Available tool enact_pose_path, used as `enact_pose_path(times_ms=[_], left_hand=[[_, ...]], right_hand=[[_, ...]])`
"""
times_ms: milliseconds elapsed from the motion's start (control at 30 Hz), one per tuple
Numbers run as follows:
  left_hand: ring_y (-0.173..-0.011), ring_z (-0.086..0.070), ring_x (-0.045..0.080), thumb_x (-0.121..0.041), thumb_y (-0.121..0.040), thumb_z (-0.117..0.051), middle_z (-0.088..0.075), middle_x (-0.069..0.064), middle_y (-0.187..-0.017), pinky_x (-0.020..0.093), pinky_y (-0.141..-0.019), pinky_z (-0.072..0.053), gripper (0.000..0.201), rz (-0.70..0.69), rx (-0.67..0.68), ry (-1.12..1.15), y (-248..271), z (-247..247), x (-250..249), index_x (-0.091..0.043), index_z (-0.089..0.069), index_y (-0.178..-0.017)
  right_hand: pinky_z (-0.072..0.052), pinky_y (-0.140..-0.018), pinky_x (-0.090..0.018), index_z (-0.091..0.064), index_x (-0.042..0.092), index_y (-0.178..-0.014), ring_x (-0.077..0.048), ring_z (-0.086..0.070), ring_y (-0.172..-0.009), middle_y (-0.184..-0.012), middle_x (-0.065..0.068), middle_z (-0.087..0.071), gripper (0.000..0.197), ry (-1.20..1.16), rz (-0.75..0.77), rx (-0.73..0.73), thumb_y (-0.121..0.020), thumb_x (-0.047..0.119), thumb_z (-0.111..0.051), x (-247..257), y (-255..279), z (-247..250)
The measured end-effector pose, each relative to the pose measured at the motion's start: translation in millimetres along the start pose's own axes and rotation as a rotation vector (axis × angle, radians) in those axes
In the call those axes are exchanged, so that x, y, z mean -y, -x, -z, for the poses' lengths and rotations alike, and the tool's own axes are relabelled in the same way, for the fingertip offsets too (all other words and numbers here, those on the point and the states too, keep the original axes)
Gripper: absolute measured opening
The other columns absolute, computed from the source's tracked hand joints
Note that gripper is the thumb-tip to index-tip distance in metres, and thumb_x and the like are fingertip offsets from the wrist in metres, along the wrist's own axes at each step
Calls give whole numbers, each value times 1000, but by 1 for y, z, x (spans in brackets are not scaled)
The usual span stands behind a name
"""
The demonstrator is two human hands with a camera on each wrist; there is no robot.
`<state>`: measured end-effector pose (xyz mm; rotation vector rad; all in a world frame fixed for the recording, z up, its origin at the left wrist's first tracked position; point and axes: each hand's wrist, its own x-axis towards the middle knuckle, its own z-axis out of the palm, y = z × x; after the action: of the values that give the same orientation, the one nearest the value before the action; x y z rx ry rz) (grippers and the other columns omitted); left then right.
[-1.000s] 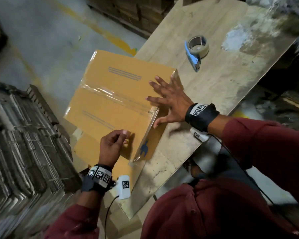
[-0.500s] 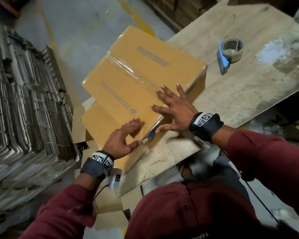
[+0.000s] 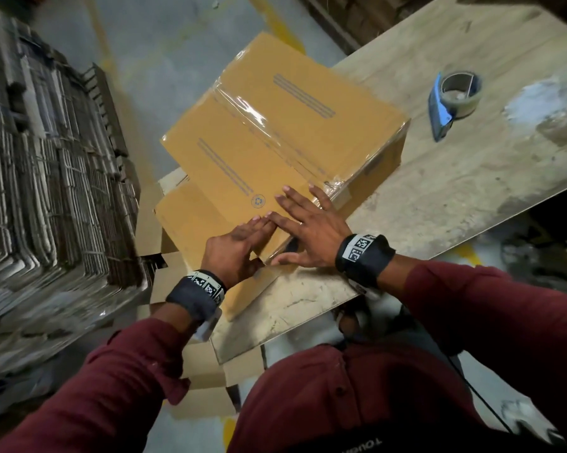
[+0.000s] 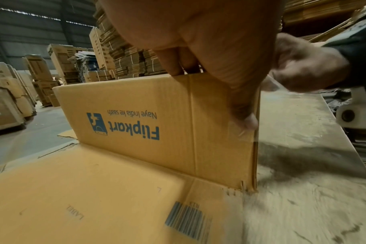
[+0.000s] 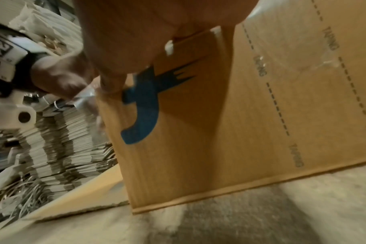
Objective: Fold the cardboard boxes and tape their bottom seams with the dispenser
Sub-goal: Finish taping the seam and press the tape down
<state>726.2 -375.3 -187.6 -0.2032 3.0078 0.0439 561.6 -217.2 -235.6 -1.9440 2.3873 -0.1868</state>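
A brown cardboard box [image 3: 275, 135] stands upside down at the table's left corner, with clear tape [image 3: 252, 114] along its top seam. My left hand [image 3: 243, 243] lies on the near corner, fingers flat on top. Its thumb [image 4: 245, 115] presses the tape end down the side wall [image 4: 146, 118]. My right hand [image 3: 308, 227] rests beside it with fingers spread flat on the top and the thumb low along the side. The fingertips of the two hands touch. The blue tape dispenser [image 3: 452, 99] lies on the table at the far right, away from both hands.
One flap [image 4: 94, 189] of the box lies spread out over the edge of the wooden table [image 3: 471, 191]. Tall stacks of flattened cartons [image 3: 46, 165] fill the floor to the left. More flat cardboard [image 3: 210, 371] lies under the table's near corner.
My left hand has left the lower flap and now lies flat on the box's near corner. My right hand has slid along the top to meet it.
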Motion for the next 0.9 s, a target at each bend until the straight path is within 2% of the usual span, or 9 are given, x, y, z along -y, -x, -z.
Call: enact_pose_path(times_ms=[67,133,233,367,500,533,667,800,900], left_hand=[[-118,-70,20,-50,-62,-94,-65,5,-141,33,-57,-59,100,-30,-28,-15,0,-2,1,-26,-51,-149],[-122,-67,20,-61,-68,-87,-62,4,-145,36,-59,-60,99,-29,-10,-15,0,-3,4,-29,-47,-152],[-120,-68,23,-71,-72,-75,-62,4,-145,38,-56,-60,96,-8,20,7,2,-4,4,-32,-41,-153],[-114,-71,23,-73,-77,-50,-67,4,-138,36,-56,-60,84,10,-28,-23,1,0,-5,-24,-61,-145],[-126,-65,20,-55,-68,-75,-62,-1,-144,41,-80,-65,85,63,-89,15,1,-9,-14,-22,-60,-145],[-127,-63,20,-55,-67,-77,-61,-3,-145,43,-81,-65,87,85,-77,39,1,-12,-14,-24,-59,-146],[-126,-64,19,-68,-74,-58,-63,-6,-142,44,-76,-65,81,134,-31,73,-2,-10,-10,-30,-58,-146],[-126,-64,17,-68,-75,-61,-65,-6,-140,43,-81,-64,78,151,-52,67,-4,-8,-13,-30,-62,-142],[-123,-65,20,-62,-72,-74,-67,-5,-137,43,-76,-63,77,156,-78,55,-4,-8,-17,-29,-64,-141]], right_hand=[[6,-122,-61,-21,31,-162,-26,2,-158,-170,-4,-14,103,12,-27,-4,-81,94,-13,4,-1,-3],[7,-122,-61,-25,29,-161,-28,-3,-158,-169,-4,-18,101,37,-19,-2,-82,93,-26,2,-1,-7],[12,-120,-60,-18,27,-163,-30,-2,-157,-170,-3,-13,105,61,17,6,-81,87,-42,-3,0,-9],[10,-120,-60,-14,26,-163,-30,2,-157,-171,-3,-9,109,46,38,-22,-79,86,-49,-5,1,-10],[6,-121,-61,-17,25,-163,-31,-1,-157,-171,-2,-13,110,47,32,-38,-77,84,-53,-5,2,-11],[2,-121,-61,-19,25,-163,-31,-2,-157,-170,-2,-15,108,43,33,-46,-78,83,-54,-5,2,-12],[-1,-121,-62,-20,26,-162,-31,-2,-157,-169,-1,-18,107,43,39,-41,-78,85,-50,-5,2,-12],[-1,-121,-62,-24,27,-161,-32,-4,-157,-168,-1,-22,112,26,42,-54,-73,89,-51,-6,1,-13],[2,-122,-62,-23,28,-161,-32,1,-157,-169,-1,-19,117,31,23,-19,-68,95,-44,-3,0,-12]])
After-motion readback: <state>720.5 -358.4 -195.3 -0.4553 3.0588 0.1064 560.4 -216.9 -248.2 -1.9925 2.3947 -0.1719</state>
